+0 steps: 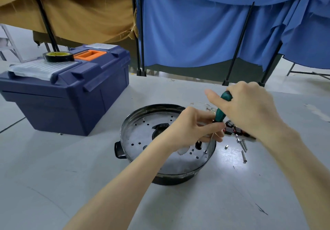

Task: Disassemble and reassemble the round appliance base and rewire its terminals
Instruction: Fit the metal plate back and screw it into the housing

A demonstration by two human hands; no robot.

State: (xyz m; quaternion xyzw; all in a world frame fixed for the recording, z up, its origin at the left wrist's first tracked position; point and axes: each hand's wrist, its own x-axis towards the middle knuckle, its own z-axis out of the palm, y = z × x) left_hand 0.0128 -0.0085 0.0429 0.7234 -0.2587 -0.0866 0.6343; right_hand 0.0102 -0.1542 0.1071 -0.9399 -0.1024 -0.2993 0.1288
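Note:
The round appliance base (142, 137), a black pan with a perforated metal plate and a side knob, lies on the grey table. My right hand (250, 108) grips a green-handled screwdriver (220, 112) that points down toward a screw (205, 151) near the base's right rim. My left hand (194, 128) pinches the thin metal shaft just below the handle, over the plate. The screwdriver's tip is partly hidden by my left fingers.
Several loose screws (243, 147) and a small dark red part (232, 129) lie right of the base. A blue toolbox (71, 90) stands at the left with a roll of black tape (58, 56) on its lid. Blue and tan cloths hang behind the table.

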